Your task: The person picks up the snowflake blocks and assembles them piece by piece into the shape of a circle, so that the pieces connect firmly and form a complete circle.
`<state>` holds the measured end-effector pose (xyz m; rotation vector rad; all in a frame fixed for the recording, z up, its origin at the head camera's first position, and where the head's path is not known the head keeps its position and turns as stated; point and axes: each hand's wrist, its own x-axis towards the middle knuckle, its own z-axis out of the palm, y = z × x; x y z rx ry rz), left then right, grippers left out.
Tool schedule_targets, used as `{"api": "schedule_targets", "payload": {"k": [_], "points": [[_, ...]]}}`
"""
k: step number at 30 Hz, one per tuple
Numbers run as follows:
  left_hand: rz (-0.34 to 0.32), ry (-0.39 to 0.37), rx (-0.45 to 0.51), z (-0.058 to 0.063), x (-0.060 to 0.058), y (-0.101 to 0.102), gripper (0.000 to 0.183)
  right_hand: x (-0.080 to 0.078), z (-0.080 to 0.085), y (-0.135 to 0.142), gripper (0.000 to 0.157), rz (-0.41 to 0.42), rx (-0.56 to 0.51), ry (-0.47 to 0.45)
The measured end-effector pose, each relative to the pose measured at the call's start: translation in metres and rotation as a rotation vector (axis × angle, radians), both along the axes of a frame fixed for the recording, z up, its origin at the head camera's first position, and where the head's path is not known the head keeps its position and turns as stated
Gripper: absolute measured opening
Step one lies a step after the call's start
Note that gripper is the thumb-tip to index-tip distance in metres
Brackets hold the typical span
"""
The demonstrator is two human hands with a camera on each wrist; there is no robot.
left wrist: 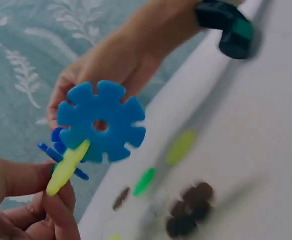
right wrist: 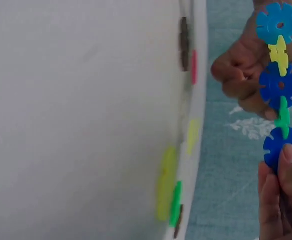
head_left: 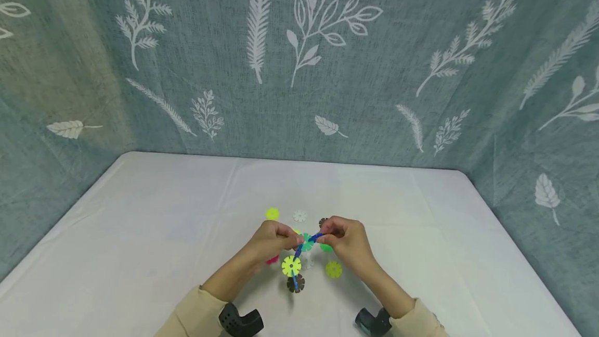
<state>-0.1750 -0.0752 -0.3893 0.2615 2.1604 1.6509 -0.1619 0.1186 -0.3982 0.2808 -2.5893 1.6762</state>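
Both hands hold a chain of notched plastic discs above the table. Its order shows in the right wrist view: a light blue disc (right wrist: 279,22), a yellow disc (right wrist: 278,56), a dark blue disc (right wrist: 279,82), a green disc (right wrist: 282,118) and another dark blue disc (right wrist: 275,150) at the end. My right hand (head_left: 346,238) pinches that end disc, thumb on its face. My left hand (head_left: 271,239) pinches the chain near the middle dark blue disc and the green one. From there the yellow and light blue discs hang toward me.
Loose discs lie on the white table (head_left: 412,212) around the hands: a yellow disc (head_left: 272,214) and a clear disc (head_left: 299,216) behind, a yellow-green disc (head_left: 334,269) at right, a pink disc (head_left: 273,260) at left, a brown disc (head_left: 300,285) in front. A patterned cloth (head_left: 281,118) hangs behind.
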Motion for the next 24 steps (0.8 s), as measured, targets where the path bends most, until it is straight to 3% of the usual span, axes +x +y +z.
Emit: {"api": "schedule_targets", "payload": {"k": [2, 4, 6, 9, 13, 17, 24], "points": [[-0.01, 0.014, -0.032, -0.002, 0.0, -0.001, 0.022, -0.001, -0.002, -0.001, 0.009, 0.026, 0.016, 0.004], [-0.051, 0.079, -0.109, -0.003, 0.0, -0.004, 0.022, -0.002, -0.002, -0.002, 0.009, 0.073, 0.032, -0.001], [-0.076, 0.186, -0.205, -0.004, -0.001, -0.007, 0.022, -0.004, -0.003, -0.002, 0.011, 0.121, 0.049, -0.009], [-0.059, 0.394, -0.311, -0.003, -0.002, -0.009, 0.018, -0.006, -0.003, -0.003, 0.014, 0.161, 0.053, -0.024], [-0.033, 0.568, -0.309, -0.001, -0.004, -0.008, 0.01, -0.008, -0.004, -0.003, 0.011, 0.17, 0.03, -0.043], [-0.074, 0.621, -0.255, 0.001, -0.003, -0.003, 0.008, -0.01, -0.005, -0.004, 0.006, 0.172, 0.009, -0.038], [-0.089, 0.8, -0.363, 0.0, 0.001, 0.008, 0.008, -0.011, -0.007, -0.006, 0.004, 0.184, -0.012, -0.049]]}}
